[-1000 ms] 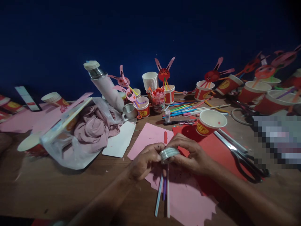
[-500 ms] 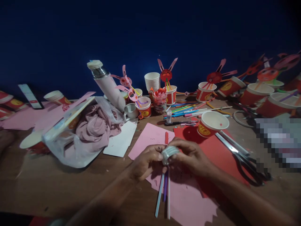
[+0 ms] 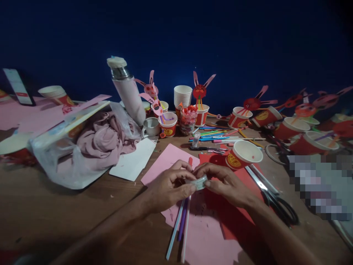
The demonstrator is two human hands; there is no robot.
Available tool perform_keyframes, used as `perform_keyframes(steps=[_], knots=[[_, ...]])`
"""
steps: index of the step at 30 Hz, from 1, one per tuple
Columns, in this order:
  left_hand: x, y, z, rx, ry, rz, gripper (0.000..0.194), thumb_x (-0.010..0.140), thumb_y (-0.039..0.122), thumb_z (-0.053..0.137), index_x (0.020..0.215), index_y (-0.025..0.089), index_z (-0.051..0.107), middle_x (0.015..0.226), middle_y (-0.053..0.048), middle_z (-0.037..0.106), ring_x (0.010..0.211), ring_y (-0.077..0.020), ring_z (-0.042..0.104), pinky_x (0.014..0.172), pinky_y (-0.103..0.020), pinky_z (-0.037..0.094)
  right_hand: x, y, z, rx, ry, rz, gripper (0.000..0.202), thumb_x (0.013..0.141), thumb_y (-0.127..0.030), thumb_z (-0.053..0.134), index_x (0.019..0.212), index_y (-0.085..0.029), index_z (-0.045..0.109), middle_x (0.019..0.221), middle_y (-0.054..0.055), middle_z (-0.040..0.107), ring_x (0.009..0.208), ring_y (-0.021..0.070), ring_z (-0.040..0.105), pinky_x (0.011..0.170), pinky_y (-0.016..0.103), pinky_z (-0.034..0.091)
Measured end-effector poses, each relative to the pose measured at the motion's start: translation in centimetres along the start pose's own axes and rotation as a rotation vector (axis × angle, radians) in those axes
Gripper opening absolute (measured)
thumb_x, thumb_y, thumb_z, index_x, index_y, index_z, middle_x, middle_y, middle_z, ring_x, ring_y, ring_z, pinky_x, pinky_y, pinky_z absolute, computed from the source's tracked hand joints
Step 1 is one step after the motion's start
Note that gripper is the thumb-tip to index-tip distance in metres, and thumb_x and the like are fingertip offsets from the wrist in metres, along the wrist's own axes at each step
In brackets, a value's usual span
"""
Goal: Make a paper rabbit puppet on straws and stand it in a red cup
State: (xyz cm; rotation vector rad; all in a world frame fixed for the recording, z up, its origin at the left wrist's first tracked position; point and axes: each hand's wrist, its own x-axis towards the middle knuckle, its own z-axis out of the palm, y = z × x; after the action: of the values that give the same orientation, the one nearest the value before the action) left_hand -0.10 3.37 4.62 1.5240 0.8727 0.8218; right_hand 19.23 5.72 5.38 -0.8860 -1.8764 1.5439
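Between my fingertips is a small pale, shiny roll of tape (image 3: 200, 182), turned edge-on. My left hand (image 3: 173, 186) pinches its left end with the thumb, and my right hand (image 3: 224, 181) pinches its right end. Below them lie a blue-and-white straw (image 3: 174, 232), a purple straw (image 3: 182, 222) and a pale straw (image 3: 185, 235), with their upper ends hidden under my hands. Pink paper (image 3: 209, 235) and red paper (image 3: 237, 221) are spread beneath. A small red strip (image 3: 190, 161) shows just behind my fingers.
Scissors (image 3: 268, 195) and a paper cup (image 3: 245, 154) are to the right. Behind lie coloured straws (image 3: 215, 134), a pen (image 3: 205, 148) and cups with paper rabbits (image 3: 199, 92). A plastic bag with cloth (image 3: 102, 138), a mug (image 3: 151, 127) and a thermos (image 3: 128, 94) stand left.
The roll of tape has turned from tilted to lying flatter between my hands. My left thumb has shifted along it. The whole view has turned slightly.
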Motion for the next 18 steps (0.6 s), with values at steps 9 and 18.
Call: perform_keyframes(steps=[9, 18], knots=[[-0.5, 0.0, 0.3, -0.050, -0.102, -0.099, 0.023, 0.078, 0.037, 0.053, 0.084, 0.017, 0.061, 0.098, -0.001, 0.041, 0.056, -0.0034, 0.051, 0.051, -0.020, 0.042, -0.4, 0.7, -1.0, 0.113, -0.185, 0.107, 0.013, 0.070, -0.022, 0.053, 0.081, -0.017, 0.058, 0.080, 0.000, 0.056, 0.073, 0.0139, 0.050, 0.066, 0.026, 0.039], [-0.5, -0.1, 0.1, 0.069, -0.122, 0.043, 0.018, 0.074, 0.035, 0.059, 0.083, 0.021, 0.066, 0.093, -0.002, 0.042, 0.090, -0.0173, 0.045, 0.079, -0.029, 0.038, -0.2, 0.0, -0.2, 0.128, -0.191, 0.060, 0.005, 0.064, -0.018, 0.054, 0.068, -0.017, 0.052, 0.077, 0.000, 0.049, 0.073, 0.0137, 0.047, 0.066, 0.026, 0.037]])
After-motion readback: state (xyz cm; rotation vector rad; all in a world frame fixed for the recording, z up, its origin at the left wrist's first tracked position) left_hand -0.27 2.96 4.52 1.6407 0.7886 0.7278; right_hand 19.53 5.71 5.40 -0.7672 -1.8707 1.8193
